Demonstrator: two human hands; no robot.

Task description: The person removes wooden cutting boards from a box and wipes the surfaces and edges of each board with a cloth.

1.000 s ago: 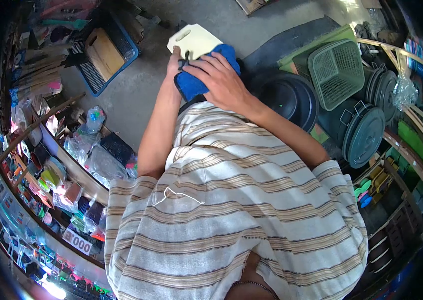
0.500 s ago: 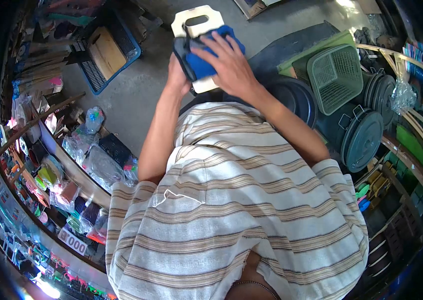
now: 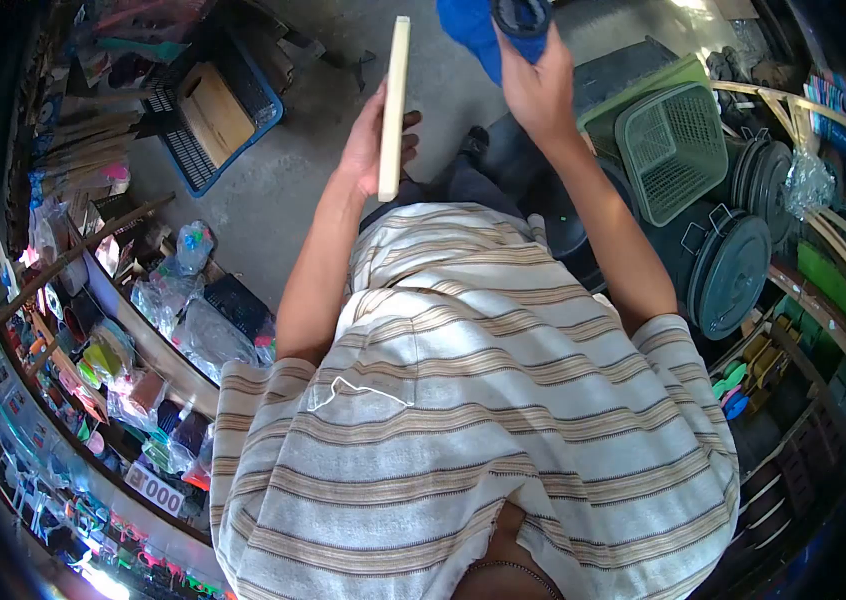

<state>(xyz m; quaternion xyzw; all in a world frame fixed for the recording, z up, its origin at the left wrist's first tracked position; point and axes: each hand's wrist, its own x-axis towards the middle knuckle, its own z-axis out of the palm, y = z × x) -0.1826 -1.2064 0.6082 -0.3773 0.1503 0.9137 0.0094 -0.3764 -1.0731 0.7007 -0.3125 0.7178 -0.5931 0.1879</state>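
Observation:
My left hand (image 3: 365, 148) grips a pale wooden cutting board (image 3: 396, 105), with fingers wrapped round behind it. The board is turned edge-on, so its thin side faces me. Off to the right and higher up, my right hand (image 3: 540, 98) is closed on a blue cloth (image 3: 475, 38) with a dark, bunched part. The cloth is apart from the board and is partly cut off by the top of the view.
A blue-rimmed basket (image 3: 271, 112) at upper left holds a wooden board (image 3: 215, 115). Green plastic baskets (image 3: 678, 205) and lidded metal pots (image 3: 733, 285) stand close on my right. Shelves of packaged goods (image 3: 208, 325) line the left, and grey floor (image 3: 253, 200) lies between.
My right hand has lifted the blue cloth off the board and moved up and right with it. The board has turned from face-on to edge-on in my left hand.

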